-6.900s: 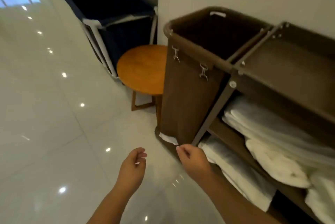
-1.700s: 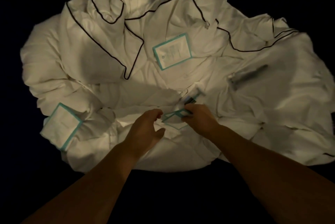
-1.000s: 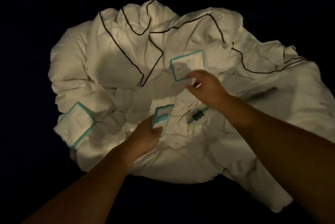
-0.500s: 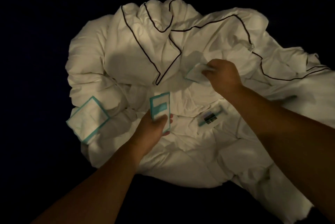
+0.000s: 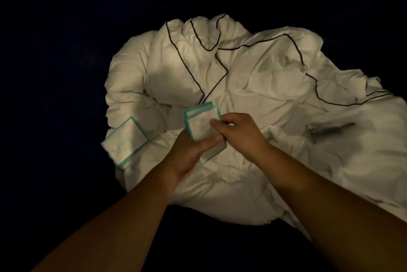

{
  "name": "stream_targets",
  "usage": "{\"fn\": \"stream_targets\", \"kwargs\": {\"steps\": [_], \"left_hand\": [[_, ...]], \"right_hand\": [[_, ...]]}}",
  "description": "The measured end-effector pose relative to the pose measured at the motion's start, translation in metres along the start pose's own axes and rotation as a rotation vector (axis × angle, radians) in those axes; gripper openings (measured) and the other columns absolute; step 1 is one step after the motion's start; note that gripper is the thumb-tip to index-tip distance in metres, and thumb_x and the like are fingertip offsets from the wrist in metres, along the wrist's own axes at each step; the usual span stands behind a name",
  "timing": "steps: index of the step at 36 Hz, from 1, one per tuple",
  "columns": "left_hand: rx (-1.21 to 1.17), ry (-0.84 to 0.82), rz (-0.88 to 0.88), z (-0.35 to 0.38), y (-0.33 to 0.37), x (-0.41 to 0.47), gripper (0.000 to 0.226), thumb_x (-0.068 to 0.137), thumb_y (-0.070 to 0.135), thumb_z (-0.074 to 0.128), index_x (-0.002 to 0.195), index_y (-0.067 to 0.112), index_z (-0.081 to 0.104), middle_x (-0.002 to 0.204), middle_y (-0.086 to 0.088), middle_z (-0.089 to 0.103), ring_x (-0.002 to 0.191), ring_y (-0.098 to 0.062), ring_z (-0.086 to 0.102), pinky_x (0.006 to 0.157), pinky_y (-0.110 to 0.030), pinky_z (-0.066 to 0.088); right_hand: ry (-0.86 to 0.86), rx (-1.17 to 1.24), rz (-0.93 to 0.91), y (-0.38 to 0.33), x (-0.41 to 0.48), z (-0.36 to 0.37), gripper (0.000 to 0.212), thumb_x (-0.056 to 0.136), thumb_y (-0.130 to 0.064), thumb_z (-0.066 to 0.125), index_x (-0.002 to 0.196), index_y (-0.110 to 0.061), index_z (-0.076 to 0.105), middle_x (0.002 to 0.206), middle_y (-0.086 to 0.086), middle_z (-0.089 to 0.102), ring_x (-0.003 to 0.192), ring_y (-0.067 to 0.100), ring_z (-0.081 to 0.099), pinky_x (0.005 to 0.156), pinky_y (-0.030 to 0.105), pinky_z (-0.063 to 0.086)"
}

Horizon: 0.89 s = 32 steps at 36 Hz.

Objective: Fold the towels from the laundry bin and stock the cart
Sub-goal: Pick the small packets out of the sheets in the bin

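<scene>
All around it is very dark. A big heap of white laundry [image 5: 253, 78] lies in the middle of the dark, crumpled, with thin dark lines along some of its edges. On the left side of the heap lies a white card [image 5: 124, 141] with a blue-green edge, flat on the cloth and a bit tilted. Next comes the left hand [image 5: 189, 152]. It holds a small stack of cards [image 5: 201, 122] of the same kind from below, with the thumb laid across the front. The stack is held up just above the middle of the heap. The right hand [image 5: 240, 135] is touching the left one, and its curled fingers pinch the right side of the stack. Farther right, a thin dark thing [image 5: 330, 129] lies on the cloth, well apart from the hands. It is too blurry to tell what it is.
</scene>
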State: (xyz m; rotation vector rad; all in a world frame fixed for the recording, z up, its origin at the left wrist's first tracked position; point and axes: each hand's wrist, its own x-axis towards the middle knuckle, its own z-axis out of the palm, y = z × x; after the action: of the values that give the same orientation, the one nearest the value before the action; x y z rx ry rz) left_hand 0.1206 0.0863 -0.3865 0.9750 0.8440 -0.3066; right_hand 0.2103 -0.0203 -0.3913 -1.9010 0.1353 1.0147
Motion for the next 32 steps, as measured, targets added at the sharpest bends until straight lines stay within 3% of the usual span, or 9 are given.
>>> {"fn": "stream_targets", "kwargs": {"steps": [3, 6, 9, 14, 20, 24, 27, 30, 32], "left_hand": [[0.052, 0.117, -0.020, -0.011, -0.003, -0.002, 0.040, 0.066, 0.004, 0.073, 0.102, 0.022, 0.068, 0.100, -0.001, 0.074, 0.100, -0.023, 0.068, 0.093, -0.043, 0.052], [-0.025, 0.167, -0.082, -0.021, -0.004, -0.006, 0.033, 0.083, -0.012, 0.062, 0.098, 0.018, 0.066, 0.097, -0.008, 0.072, 0.093, -0.032, 0.068, 0.083, -0.053, 0.055], [-0.090, 0.219, -0.162, -0.033, -0.006, -0.014, 0.027, 0.089, -0.012, 0.054, 0.093, 0.014, 0.064, 0.091, -0.013, 0.068, 0.080, -0.031, 0.067, 0.063, -0.047, 0.060], [0.051, 0.325, -0.263, -0.057, -0.017, -0.034, 0.024, 0.088, -0.012, 0.054, 0.103, 0.005, 0.062, 0.095, -0.015, 0.065, 0.082, -0.031, 0.064, 0.057, -0.042, 0.060], [0.154, 0.396, -0.329, -0.089, -0.019, -0.063, 0.034, 0.085, -0.011, 0.056, 0.092, 0.022, 0.061, 0.091, -0.004, 0.061, 0.089, -0.028, 0.061, 0.059, -0.042, 0.059], [0.240, 0.386, -0.342, -0.096, -0.009, -0.071, 0.036, 0.083, -0.013, 0.057, 0.096, 0.021, 0.059, 0.088, 0.002, 0.059, 0.083, -0.018, 0.059, 0.050, -0.026, 0.056], [0.291, 0.378, -0.349, -0.102, -0.003, -0.071, 0.042, 0.084, -0.011, 0.058, 0.111, 0.022, 0.054, 0.104, -0.004, 0.062, 0.092, -0.020, 0.058, 0.062, -0.026, 0.056], [0.366, 0.350, -0.359, -0.106, 0.001, -0.072, 0.043, 0.085, -0.010, 0.056, 0.117, 0.020, 0.053, 0.116, -0.009, 0.061, 0.094, -0.017, 0.057, 0.057, -0.019, 0.052], [0.359, 0.323, -0.374, -0.107, 0.000, -0.073, 0.042, 0.088, -0.008, 0.055, 0.115, 0.023, 0.049, 0.106, -0.003, 0.056, 0.084, -0.013, 0.054, 0.048, -0.012, 0.048]], "right_hand": [[-0.032, -0.091, -0.028, -0.003, -0.002, 0.006, 0.039, 0.087, -0.023, 0.068, 0.070, 0.012, 0.063, 0.057, 0.011, 0.054, 0.049, 0.008, 0.047, 0.053, 0.021, 0.039], [-0.132, -0.182, -0.046, -0.009, 0.000, 0.007, 0.028, 0.090, -0.023, 0.065, 0.081, 0.002, 0.071, 0.055, 0.002, 0.061, 0.043, 0.001, 0.054, 0.050, 0.013, 0.043], [-0.070, -0.322, -0.169, -0.015, 0.010, 0.015, 0.022, 0.092, -0.026, 0.062, 0.090, -0.006, 0.073, 0.072, -0.007, 0.065, 0.060, 0.004, 0.059, 0.067, 0.020, 0.048], [-0.199, -0.453, -0.358, -0.044, 0.028, 0.058, 0.019, 0.090, -0.019, 0.064, 0.100, -0.006, 0.073, 0.100, 0.005, 0.070, 0.082, 0.011, 0.060, 0.079, 0.019, 0.043], [-0.557, -0.597, -0.160, -0.078, 0.038, 0.118, 0.029, 0.097, -0.019, 0.050, 0.119, -0.010, 0.066, 0.123, 0.010, 0.063, 0.115, 0.023, 0.058, 0.091, 0.024, 0.042], [-0.608, -0.556, -0.028, -0.080, 0.039, 0.141, 0.040, 0.104, -0.020, 0.034, 0.142, -0.014, 0.044, 0.148, 0.006, 0.042, 0.135, 0.019, 0.039, 0.102, 0.017, 0.024], [-0.572, -0.543, 0.056, -0.077, 0.043, 0.151, 0.031, 0.097, -0.021, 0.052, 0.125, -0.011, 0.060, 0.128, 0.009, 0.060, 0.120, 0.024, 0.055, 0.082, 0.024, 0.040], [-0.545, -0.635, -0.057, -0.070, 0.048, 0.156, 0.026, 0.090, -0.018, 0.062, 0.114, -0.009, 0.067, 0.118, 0.011, 0.065, 0.111, 0.026, 0.060, 0.073, 0.021, 0.039], [-0.492, -0.619, -0.129, -0.067, 0.048, 0.156, 0.024, 0.088, -0.013, 0.064, 0.110, -0.004, 0.069, 0.115, 0.014, 0.066, 0.109, 0.027, 0.060, 0.073, 0.021, 0.039]]}}
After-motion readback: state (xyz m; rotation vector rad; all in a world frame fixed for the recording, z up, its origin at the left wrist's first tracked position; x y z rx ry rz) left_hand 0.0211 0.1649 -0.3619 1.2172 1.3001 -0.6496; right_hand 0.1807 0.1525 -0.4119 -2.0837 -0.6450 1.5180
